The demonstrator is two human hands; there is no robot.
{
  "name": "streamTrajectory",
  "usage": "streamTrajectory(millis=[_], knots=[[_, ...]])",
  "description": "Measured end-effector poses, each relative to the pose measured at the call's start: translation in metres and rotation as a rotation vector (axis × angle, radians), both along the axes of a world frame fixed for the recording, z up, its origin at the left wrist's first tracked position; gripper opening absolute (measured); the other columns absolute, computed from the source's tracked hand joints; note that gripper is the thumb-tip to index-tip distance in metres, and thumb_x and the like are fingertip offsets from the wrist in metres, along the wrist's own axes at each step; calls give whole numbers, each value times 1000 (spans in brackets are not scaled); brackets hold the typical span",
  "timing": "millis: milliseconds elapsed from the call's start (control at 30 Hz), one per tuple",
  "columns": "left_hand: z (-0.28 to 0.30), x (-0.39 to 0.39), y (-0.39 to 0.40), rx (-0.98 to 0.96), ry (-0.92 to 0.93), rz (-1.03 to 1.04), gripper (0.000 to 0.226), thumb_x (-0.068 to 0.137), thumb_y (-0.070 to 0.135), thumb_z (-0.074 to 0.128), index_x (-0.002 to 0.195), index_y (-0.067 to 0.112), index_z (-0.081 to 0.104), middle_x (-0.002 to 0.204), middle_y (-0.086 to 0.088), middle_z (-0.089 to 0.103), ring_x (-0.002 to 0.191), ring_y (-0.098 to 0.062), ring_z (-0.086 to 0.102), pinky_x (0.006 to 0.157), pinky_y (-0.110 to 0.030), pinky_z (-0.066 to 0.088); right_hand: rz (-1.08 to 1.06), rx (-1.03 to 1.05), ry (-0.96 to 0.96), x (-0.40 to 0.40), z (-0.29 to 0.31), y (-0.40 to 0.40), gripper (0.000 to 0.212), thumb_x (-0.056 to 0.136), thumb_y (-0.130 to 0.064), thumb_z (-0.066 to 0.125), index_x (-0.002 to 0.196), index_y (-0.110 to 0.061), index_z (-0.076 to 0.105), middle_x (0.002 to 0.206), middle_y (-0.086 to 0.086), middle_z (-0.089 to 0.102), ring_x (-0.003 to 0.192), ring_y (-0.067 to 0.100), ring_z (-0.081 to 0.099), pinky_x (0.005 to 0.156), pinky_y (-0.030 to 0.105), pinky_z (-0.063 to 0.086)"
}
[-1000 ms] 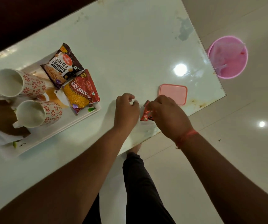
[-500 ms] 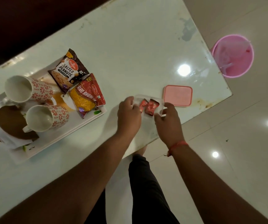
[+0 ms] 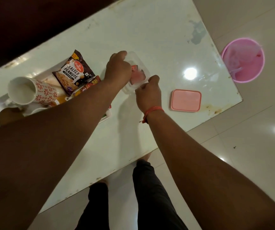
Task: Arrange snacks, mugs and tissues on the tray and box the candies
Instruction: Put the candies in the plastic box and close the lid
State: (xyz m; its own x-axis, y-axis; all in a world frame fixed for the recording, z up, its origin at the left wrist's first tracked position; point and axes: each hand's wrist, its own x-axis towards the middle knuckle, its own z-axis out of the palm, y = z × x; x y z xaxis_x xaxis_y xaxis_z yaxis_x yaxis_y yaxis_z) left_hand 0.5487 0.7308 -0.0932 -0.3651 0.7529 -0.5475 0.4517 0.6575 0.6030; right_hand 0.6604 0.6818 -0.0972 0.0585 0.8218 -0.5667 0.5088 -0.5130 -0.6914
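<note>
both hands gripped the clear box [image 3: 139,63]: left hand [image 3: 117,69] clenched on its far rim, right hand [image 3: 147,92] pinching the near corner. red candies [image 3: 137,74] lay between the fingers. it looked light, thin and slippery, best held by its rims.

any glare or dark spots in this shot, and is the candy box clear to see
Head view: a ceiling light glares off the table right of the candy box; top-left corner is near black; the clear box is faint, partly hidden by both hands.
</note>
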Motion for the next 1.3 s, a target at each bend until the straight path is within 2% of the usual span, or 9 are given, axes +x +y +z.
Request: streamTrajectory(millis=[300, 433, 567, 700, 800, 967, 1100, 1200, 1300], knots=[[-8, -7, 0, 39, 24, -67, 52, 95, 4, 30, 144, 15, 43, 148, -5, 43, 136, -20, 40, 105, -24, 30, 32, 32, 8, -3, -2, -10, 20, 90, 2, 46, 103, -9, 36, 75, 4, 55, 66, 16, 50, 57, 27, 44], [-8, -10, -4, 76, 46, -80, 51, 97, 6, 32, 146, 16, 40, 152, -5, 39, 139, -22, 36, 109, -29, 31, 41, 6, 8, 6, -3, -7, 28, 91, -4, 50, 117, -6, 42, 87, 10, 65, 77, 21, 59, 59, 30, 43], [6, -16, -17, 298, 87, 106, 51, 95, -2, 34, 140, 17, 47, 147, -1, 41, 137, -15, 38, 102, -15, 31, 154, 191, -197, 50, -7, -1, 44, 89, -17, 63, 130, -7, 48, 108, 14, 63, 100, 27, 58, 87, 34, 45], [24, 1, -55, 463, 2, 187, 45, 86, -9, 40, 119, 13, 60, 126, -1, 51, 121, -13, 51, 96, -5, 35, 530, 272, -599, 121, -10, 1, 71, 81, -40, 75, 139, -14, 44, 135, 14, 50, 124, 37, 45, 104, 48, 39], [24, 29, -92, 483, -117, 102, 42, 83, -12, 40, 111, 12, 61, 113, 1, 49, 112, -15, 55, 95, -14, 42, 765, 239, -726, 151, -17, -2, 87, 70, -48, 81, 140, -16, 40, 142, 13, 44, 129, 39, 41, 102, 58, 42], [17, 66, -140, 186, -341, 131, 39, 93, -5, 41, 108, 27, 56, 118, 5, 55, 113, -6, 54, 89, -11, 41, 847, 266, -771, 141, -11, 0, 80, 71, -56, 75, 133, -16, 46, 126, 15, 51, 113, 40, 49, 90, 55, 47], [15, 70, -149, 9, -401, 240, 31, 97, 5, 43, 117, 25, 57, 124, 6, 59, 117, -9, 55, 86, -12, 42, 693, 136, -487, 106, 0, -15, 75, 74, -64, 67, 132, -21, 50, 123, 9, 53, 110, 28, 53, 90, 46, 50], [17, 63, -143, -19, -491, 333, 30, 102, 23, 42, 128, 26, 54, 131, 4, 59, 121, -13, 55, 102, -32, 47, 310, -142, 126, 75, 28, -24, 45, 89, -60, 54, 119, -27, 63, 113, -1, 66, 102, 15, 66, 91, 39, 56], [23, 51, -128, 17, -462, 356, 31, 102, 30, 44, 130, 28, 56, 125, 4, 62, 110, -14, 60, 90, -30, 53, 98, -360, 622, 55, 49, -26, 40, 103, -45, 39, 118, -20, 65, 114, 8, 72, 104, 23, 70, 91, 41, 58]])
